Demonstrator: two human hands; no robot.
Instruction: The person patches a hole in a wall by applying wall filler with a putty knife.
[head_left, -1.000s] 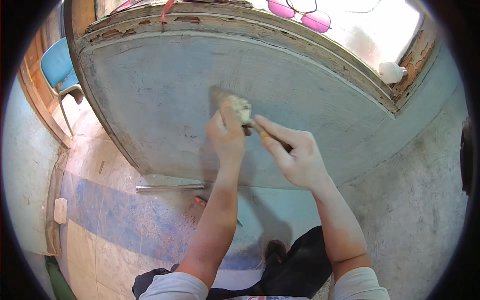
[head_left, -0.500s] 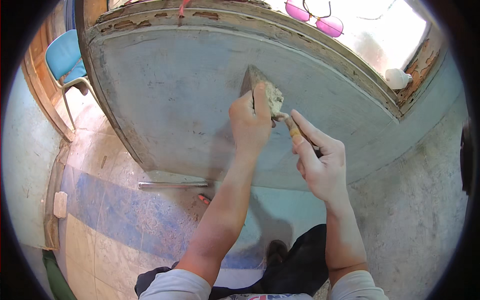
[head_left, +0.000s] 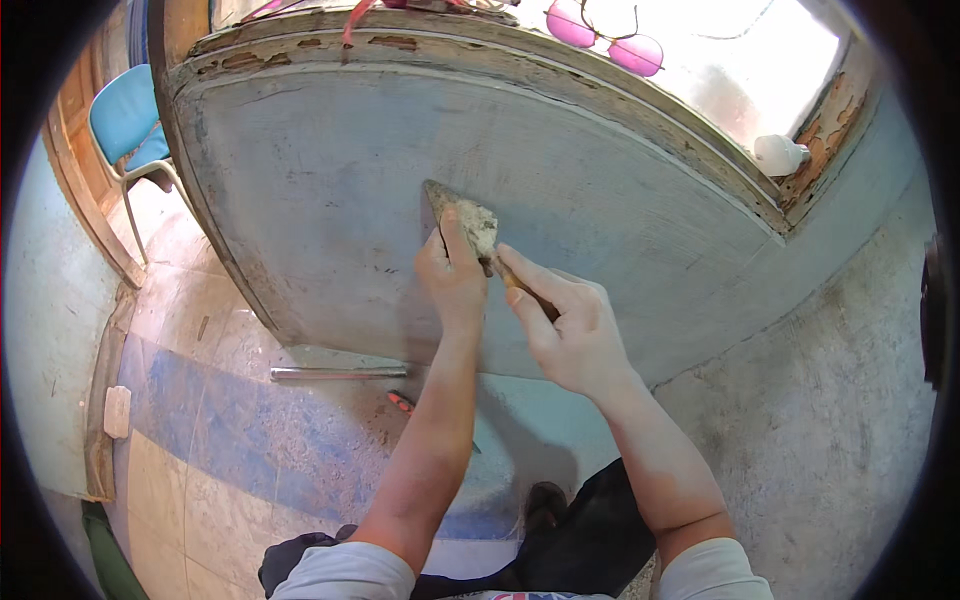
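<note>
In front of the blue-grey painted wall panel (head_left: 330, 200) I hold a pointed trowel (head_left: 434, 195), its tip up and to the left. A lump of whitish plaster or filler (head_left: 477, 226) sits on its blade. My left hand (head_left: 452, 282) is closed on the blade's left edge, thumb laid along the face by the lump. My right hand (head_left: 575, 325) is wrapped round the wooden handle, most of which the fingers hide. Whether the blade touches the panel, I cannot tell.
A worn wooden sill (head_left: 620, 120) runs above the panel, with pink-lensed glasses (head_left: 635, 54) and a white bulb (head_left: 779, 155) near it. On the floor lie a metal tube (head_left: 338, 373) and a red-handled tool (head_left: 401, 402). A blue chair (head_left: 124, 112) stands at far left.
Both hands and the trowel have moved left and slightly down across the panel. The view has shifted a little. My grip on blade and handle stays.
</note>
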